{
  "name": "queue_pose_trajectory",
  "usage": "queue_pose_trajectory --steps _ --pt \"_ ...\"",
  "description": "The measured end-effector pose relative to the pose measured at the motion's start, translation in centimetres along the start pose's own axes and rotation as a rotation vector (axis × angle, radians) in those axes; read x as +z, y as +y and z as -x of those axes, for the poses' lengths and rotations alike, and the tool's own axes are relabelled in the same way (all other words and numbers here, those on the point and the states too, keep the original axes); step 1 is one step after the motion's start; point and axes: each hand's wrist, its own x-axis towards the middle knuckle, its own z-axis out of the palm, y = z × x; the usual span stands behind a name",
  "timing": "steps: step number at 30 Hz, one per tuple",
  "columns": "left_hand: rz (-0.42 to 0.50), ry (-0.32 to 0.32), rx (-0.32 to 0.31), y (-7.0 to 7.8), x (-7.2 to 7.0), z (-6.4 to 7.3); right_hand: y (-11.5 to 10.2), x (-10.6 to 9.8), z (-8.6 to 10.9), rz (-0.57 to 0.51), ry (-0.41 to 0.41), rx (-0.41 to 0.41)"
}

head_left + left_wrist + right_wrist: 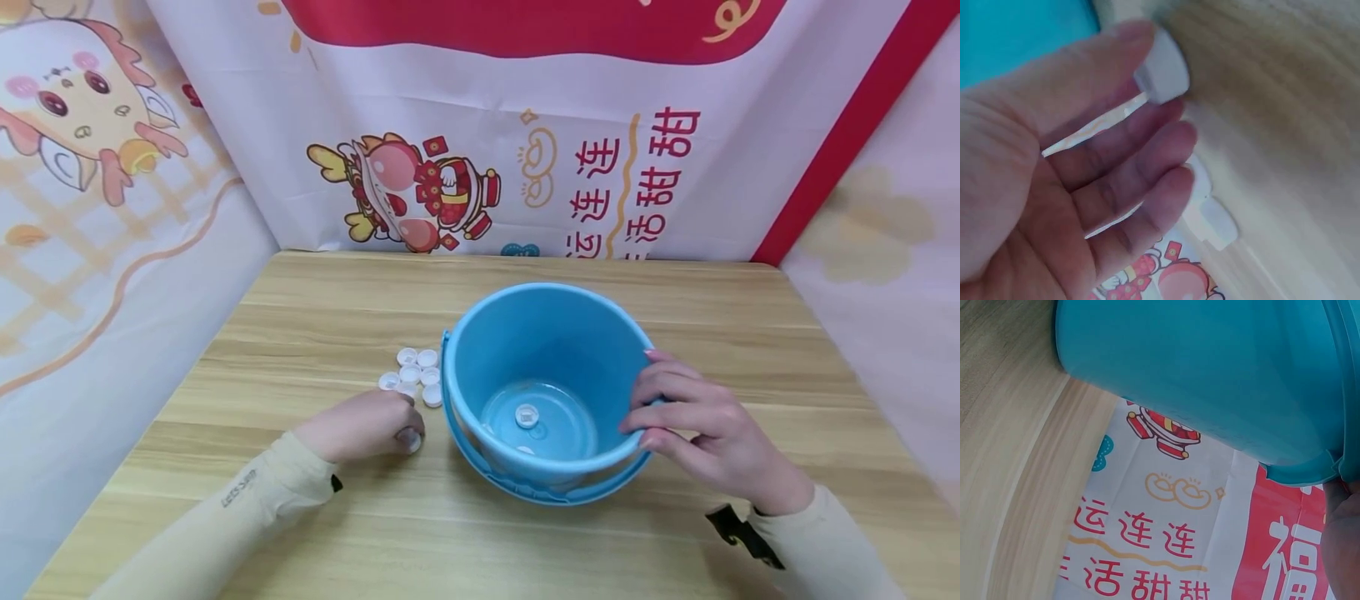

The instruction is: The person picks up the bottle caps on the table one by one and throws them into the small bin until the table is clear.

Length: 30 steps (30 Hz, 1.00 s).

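My left hand (369,427) pinches a white bottle cap (1166,67) between thumb and fingers, low over the table just left of the blue bucket (551,333). Right behind that hand lies a cluster of several white bottle caps (409,373), some showing their hollow side. On the bucket's right side, my right hand (693,417) grips the rim, fingers over the edge and thumb near the handle joint. Inside the bucket, a white cap (527,416) rests on the bottom, and part of another white piece (525,450) shows past the near wall.
The bucket's handle (555,497) hangs down along its near side. Underneath is a wood-grain table (315,317). A printed cloth (465,92) with red writing stands behind the table's back edge, and more cloth (97,242) covers the left side.
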Motion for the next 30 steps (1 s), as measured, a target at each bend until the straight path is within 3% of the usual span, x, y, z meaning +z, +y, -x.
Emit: queue_pose_trajectory --steps 3,8,14,19,23,30 --pt "0.010 0.004 -0.013 0.1 -0.7 0.5 0.1 0.0 0.1 0.004 -0.003 0.009" --pt "-0.010 0.082 -0.014 0.3 -2.7 1.2 0.1 0.0 0.2 0.005 -0.002 0.006" --pt "-0.031 0.139 -0.023 0.9 -7.3 2.3 -0.1 0.1 -0.2 0.008 0.006 0.000" --pt "-0.095 0.196 -0.025 2.9 -12.0 2.8 -0.3 0.1 -0.4 0.012 0.014 0.003" --pt "-0.180 0.275 0.030 4.9 -15.4 2.6 -0.2 0.1 -0.3 0.013 0.012 -0.010" --pt "-0.275 0.349 0.135 8.4 -19.5 1.2 0.1 0.1 0.0 0.018 -0.002 -0.003"
